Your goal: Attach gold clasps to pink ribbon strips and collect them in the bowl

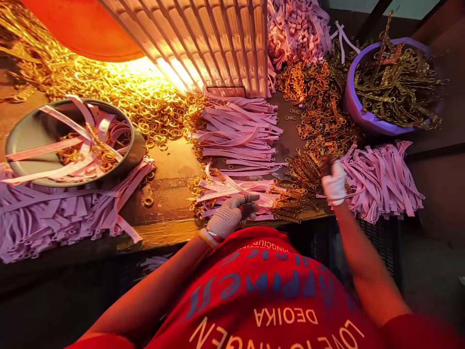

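My left hand [232, 214], in a white dotted glove, rests at the near edge of the workbench with its fingers curled over a small heap of pink straps [232, 189]. My right hand [333, 183], also gloved, is closed in a fist over gold clasps [303, 177] beside a fan of pink straps [381, 179]. What its fingers hold is hidden. A neat stack of pink straps [240, 131] lies further back between the hands.
A round metal tray [25, 131] with straps and rings sits at the left, above a pile of pink straps [54, 213]. Gold rings [119, 92] spread under an orange lamp. A purple bowl [354, 104] of gold chains stands far right. A slatted rack [203, 39] stands behind.
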`<control>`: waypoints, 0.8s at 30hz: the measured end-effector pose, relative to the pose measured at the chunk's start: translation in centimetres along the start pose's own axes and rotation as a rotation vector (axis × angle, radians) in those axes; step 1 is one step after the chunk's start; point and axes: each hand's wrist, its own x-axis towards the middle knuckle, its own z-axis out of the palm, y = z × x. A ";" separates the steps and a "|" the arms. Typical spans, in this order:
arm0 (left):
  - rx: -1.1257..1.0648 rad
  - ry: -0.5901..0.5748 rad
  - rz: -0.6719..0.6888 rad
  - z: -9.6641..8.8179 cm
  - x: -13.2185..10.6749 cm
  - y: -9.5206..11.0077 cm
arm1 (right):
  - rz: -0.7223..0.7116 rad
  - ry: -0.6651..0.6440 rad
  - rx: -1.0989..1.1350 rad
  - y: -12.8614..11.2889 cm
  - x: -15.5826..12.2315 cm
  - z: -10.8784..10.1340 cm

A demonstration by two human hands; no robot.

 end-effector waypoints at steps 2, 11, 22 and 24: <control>0.182 0.011 0.108 -0.1 -0.1 -0.1 | -0.130 -0.261 0.151 -3.7 -4.7 2.0; 0.039 -0.102 0.109 0.6 -1.5 0.9 | -0.443 -0.791 0.358 -10.2 -10.0 5.8; 0.116 -0.091 0.198 0.7 -1.4 0.5 | -0.492 -0.757 -0.031 -10.8 -10.8 3.7; 0.142 -0.136 0.229 1.1 -1.3 0.3 | -0.485 -0.748 -0.090 -11.0 -10.8 3.6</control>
